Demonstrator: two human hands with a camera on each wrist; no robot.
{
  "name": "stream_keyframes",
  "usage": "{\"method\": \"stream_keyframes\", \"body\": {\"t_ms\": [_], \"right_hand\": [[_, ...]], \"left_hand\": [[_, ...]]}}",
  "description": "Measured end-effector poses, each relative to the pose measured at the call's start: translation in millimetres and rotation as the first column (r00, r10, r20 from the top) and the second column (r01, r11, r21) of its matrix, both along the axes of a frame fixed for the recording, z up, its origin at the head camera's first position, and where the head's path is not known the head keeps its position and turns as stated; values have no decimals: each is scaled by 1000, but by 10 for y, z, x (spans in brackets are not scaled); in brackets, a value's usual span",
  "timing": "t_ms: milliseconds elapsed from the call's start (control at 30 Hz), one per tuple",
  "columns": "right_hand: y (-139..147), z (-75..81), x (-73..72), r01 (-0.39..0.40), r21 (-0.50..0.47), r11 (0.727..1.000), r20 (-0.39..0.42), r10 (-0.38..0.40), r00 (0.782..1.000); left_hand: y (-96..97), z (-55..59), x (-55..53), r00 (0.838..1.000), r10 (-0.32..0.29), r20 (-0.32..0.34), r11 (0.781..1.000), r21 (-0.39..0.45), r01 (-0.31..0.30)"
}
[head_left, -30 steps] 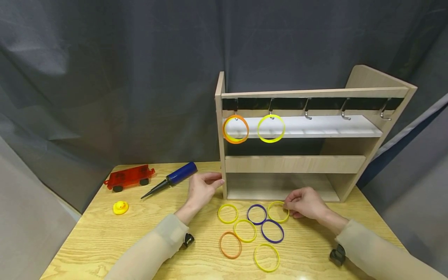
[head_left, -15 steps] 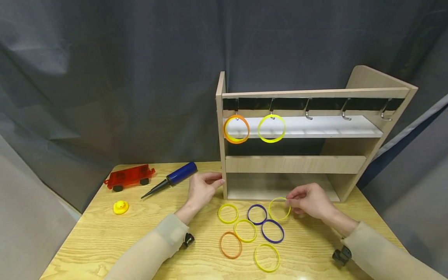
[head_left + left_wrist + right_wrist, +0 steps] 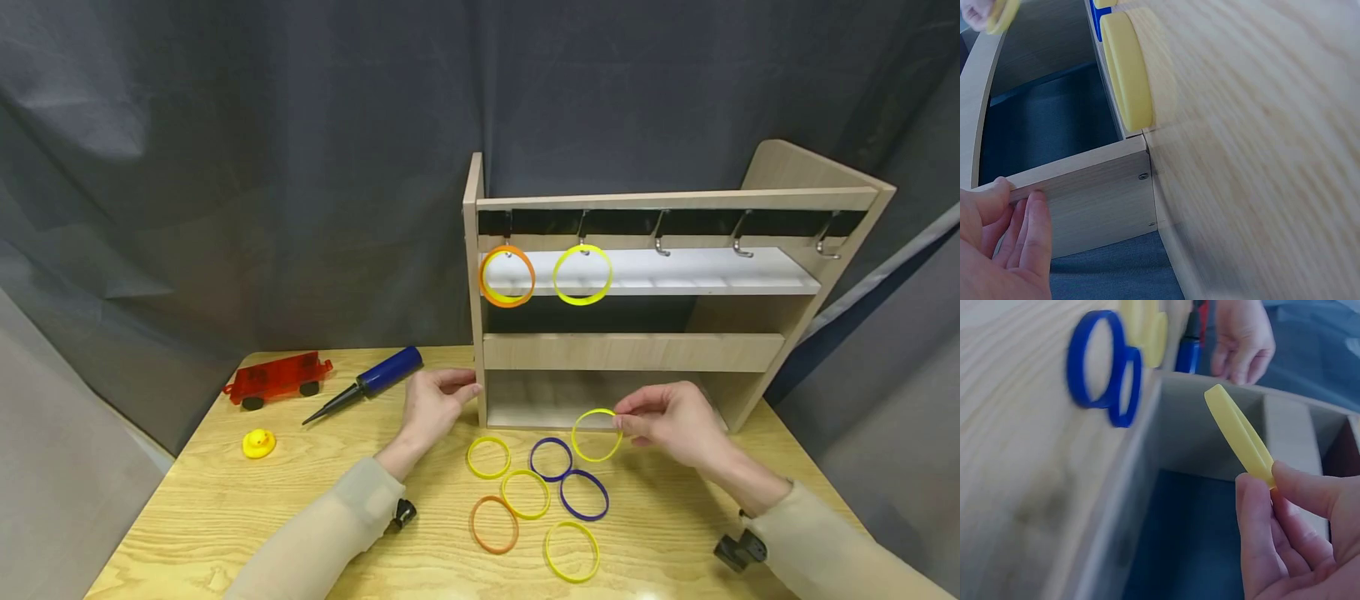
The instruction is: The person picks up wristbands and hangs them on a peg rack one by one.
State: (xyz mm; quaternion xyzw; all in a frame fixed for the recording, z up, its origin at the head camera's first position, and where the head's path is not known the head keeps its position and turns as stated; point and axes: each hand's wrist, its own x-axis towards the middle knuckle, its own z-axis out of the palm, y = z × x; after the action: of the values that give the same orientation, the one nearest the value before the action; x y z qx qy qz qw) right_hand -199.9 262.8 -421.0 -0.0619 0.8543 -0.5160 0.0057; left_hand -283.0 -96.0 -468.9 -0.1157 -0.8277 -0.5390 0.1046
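My right hand (image 3: 671, 425) pinches a yellow ring (image 3: 1235, 428) between thumb and fingers, holding it upright in front of the wooden rack's (image 3: 632, 352) lowest shelf. At the rack's left side panel, my left hand (image 3: 435, 407) grips the edge, thumb and fingers laid against the wood in the left wrist view. On the leftmost hook hang an orange ring (image 3: 507, 304) and a yellow one, and a yellow ring (image 3: 582, 302) hangs from the second hook. Several yellow rings, two dark blue rings (image 3: 584, 518) and an orange ring (image 3: 472, 523) lie on the table below.
Three bare hooks (image 3: 662, 242) line the rack's right part. Left of the rack lie a blue hand pump (image 3: 390, 371) with a black nozzle, a red toy wagon (image 3: 276, 379) and a yellow toy duck (image 3: 258, 444). A dark curtain (image 3: 300, 167) stands behind the table.
My right hand has lifted the yellow ring from the table, moving up and slightly right. The left hand stays at the rack's side.
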Motion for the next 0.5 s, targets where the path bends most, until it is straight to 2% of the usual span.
{"method": "stream_keyframes", "body": {"t_ms": [333, 500], "right_hand": [[-94, 446, 145, 20, -48, 999, -117, -25, 993], [-100, 593, 203, 44, -60, 997, -230, -57, 972]], "left_hand": [[-1, -3, -6, 1000, 1, -16, 1000, 2, -1], [4, -6, -6, 1000, -1, -20, 1000, 0, 1]]}}
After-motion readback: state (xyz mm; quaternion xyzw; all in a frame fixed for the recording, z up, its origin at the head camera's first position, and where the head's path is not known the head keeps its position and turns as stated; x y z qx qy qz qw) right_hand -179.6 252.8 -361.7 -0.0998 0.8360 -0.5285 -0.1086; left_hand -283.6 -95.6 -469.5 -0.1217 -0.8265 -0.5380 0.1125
